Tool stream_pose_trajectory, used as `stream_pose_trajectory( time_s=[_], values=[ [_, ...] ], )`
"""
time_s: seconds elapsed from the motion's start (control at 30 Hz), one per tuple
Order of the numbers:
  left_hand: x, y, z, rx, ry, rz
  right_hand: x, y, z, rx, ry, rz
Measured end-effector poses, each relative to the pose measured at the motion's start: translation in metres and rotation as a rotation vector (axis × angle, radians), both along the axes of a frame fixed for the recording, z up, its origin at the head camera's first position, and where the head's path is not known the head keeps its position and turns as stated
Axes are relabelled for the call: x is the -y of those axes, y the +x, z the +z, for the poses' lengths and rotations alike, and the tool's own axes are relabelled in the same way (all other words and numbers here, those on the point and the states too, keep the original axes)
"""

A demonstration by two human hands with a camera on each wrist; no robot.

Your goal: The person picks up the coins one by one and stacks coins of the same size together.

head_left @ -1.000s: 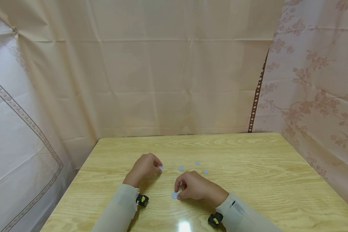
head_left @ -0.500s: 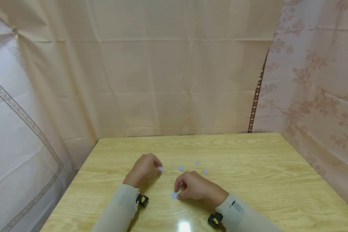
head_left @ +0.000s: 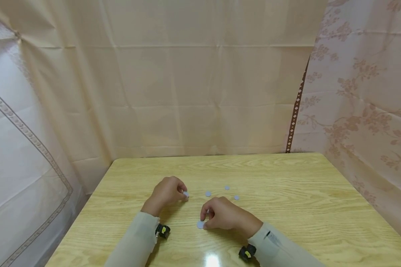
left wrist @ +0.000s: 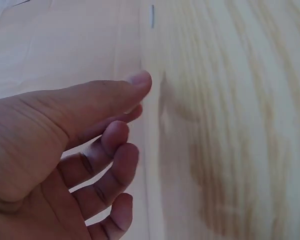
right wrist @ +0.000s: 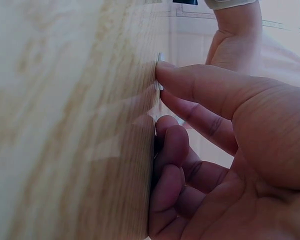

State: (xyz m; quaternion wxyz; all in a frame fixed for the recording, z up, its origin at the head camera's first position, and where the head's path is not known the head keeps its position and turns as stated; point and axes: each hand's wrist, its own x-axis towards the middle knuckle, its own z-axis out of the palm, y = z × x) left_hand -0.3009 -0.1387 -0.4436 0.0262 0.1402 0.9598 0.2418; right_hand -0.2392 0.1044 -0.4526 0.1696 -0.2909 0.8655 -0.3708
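Grip: the right hand [head_left: 225, 213] had thumb and index finger bent to the near disc [head_left: 200, 224] and appeared to pinch it at the rim. The left hand [head_left: 167, 190] had its fingers curled, with the far-left disc [head_left: 186, 194] at the fingertips; in the left wrist view that contact was hidden, so a firm pinch could not be told from a touch. Key relation: the near disc jutted out to the left of the right fingertips, flat at the tabletop [head_left: 287, 207], its thin edge just visible beside the thumb in the right wrist view; the far-left disc jutted out rightward from the left hand, so the two held sides faced away from each other. Discs round, hence no long axis. The middle disc [head_left: 208, 194] lay between the far-left disc and two more to the right, the back disc [head_left: 227, 187] and the right disc [head_left: 236, 197]; the right hand was the nearer to those last two. Writing: none legible; yellow patches on the left wrist unit [head_left: 163, 230] and right wrist unit [head_left: 247, 252], plus a dark mark on the right sleeve [head_left: 280, 243], were too small to read
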Motion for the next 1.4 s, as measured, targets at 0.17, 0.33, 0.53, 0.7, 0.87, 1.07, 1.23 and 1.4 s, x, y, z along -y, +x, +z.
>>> stream_pose_trajectory(
  time_s=[0.17, 0.33, 0.53, 0.7, 0.87, 1.07, 1.23, 1.4],
  values=[
    [0.002, 0.002, 0.003, -0.022, 0.010, -0.003, 0.001, 0.000, -0.001, -0.002, 0.006, -0.003],
    [0.003, 0.007, 0.006, -0.039, 0.037, -0.019, 0.001, 0.001, -0.001, -0.002, 0.008, -0.006],
    [0.002, 0.017, 0.008, -0.038, 0.077, -0.047, 0.002, 0.003, -0.004, -0.003, 0.005, -0.002],
    [0.002, 0.026, 0.011, -0.045, 0.124, -0.056, 0.002, 0.003, -0.006, -0.003, 0.009, -0.002],
    [0.003, 0.033, 0.012, 0.000, 0.200, -0.064, 0.002, 0.003, -0.004, 0.001, 0.005, 0.003],
    [0.004, 0.036, 0.008, 0.028, 0.233, -0.079, 0.002, 0.001, -0.003, -0.021, 0.009, 0.011],
    [0.004, 0.034, 0.009, 0.023, 0.230, -0.099, 0.001, -0.001, -0.001, -0.022, 0.009, 0.014],
    [0.005, 0.033, 0.010, 0.038, 0.231, -0.119, 0.001, -0.001, 0.001, -0.012, 0.008, 0.011]
  ],
)
